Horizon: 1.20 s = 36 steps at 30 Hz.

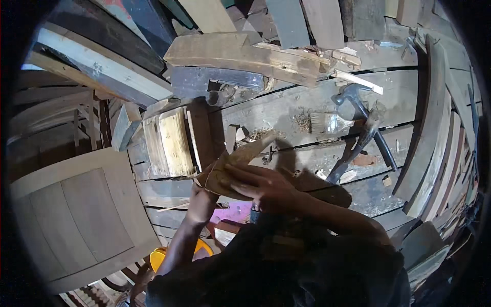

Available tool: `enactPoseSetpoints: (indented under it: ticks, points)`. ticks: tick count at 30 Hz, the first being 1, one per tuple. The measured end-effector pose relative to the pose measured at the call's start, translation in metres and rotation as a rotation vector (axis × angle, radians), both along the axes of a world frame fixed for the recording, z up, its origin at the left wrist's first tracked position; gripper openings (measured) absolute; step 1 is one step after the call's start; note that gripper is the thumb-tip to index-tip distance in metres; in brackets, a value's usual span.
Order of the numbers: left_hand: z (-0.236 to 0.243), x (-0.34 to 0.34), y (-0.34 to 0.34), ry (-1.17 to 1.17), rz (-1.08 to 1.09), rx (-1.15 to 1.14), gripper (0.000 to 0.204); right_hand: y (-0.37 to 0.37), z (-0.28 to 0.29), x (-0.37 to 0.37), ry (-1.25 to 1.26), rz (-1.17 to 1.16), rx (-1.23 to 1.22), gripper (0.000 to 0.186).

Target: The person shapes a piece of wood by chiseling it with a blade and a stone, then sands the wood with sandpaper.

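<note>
A brown sheet of sandpaper (240, 158), creased and bent, is held above the plank workbench (286, 107). My right hand (263, 187) lies across its top with the fingers pressed on it. My left hand (200, 192) grips its lower left edge from beneath and is mostly hidden by the sheet. Both forearms come up from the lower edge over my dark clothing.
Two hammers (358, 128) lie crossed on the bench at right. A pale wood block (171, 143) sits left of the paper, a wooden panel (76, 215) at far left. Boards are stacked along the back, curved slats (434, 133) at right, a yellow container (159, 256) below.
</note>
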<state>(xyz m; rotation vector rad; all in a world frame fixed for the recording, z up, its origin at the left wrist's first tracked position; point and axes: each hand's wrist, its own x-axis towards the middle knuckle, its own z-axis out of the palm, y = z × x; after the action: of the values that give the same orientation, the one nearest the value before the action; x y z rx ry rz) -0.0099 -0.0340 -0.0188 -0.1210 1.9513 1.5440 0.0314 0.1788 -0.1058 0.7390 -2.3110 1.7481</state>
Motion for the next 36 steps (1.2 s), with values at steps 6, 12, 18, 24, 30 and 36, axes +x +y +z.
enactPoseSetpoints:
  ticks: [6, 12, 18, 24, 30, 36]
  points:
    - [0.007, -0.001, 0.030, -0.184, 0.292, 0.071, 0.057, 0.004, -0.046, 0.001, -0.126, -0.321, 0.145, 0.071]
    - [0.003, 0.031, 0.014, -0.131, 0.203, 0.225, 0.065, 0.040, -0.043, -0.006, -0.184, -0.226, -0.068, 0.068]
    - [-0.003, 0.043, 0.013, -0.139, 0.149, 0.048, 0.068, 0.009, -0.082, 0.012, 0.131, -0.092, 0.059, 0.067]
    - [0.007, 0.044, 0.037, -0.400, 0.385, 0.355, 0.062, 0.041, -0.049, -0.006, -0.007, 0.048, 0.336, 0.056]
    - [0.001, 0.053, 0.057, -0.502, 0.335, 0.487, 0.053, 0.036, -0.166, 0.013, -0.089, -0.191, -0.240, 0.039]
    - [0.003, 0.064, 0.038, -0.484, 0.291, 0.404, 0.051, 0.037, -0.043, 0.022, -0.050, -0.022, -0.087, 0.059]
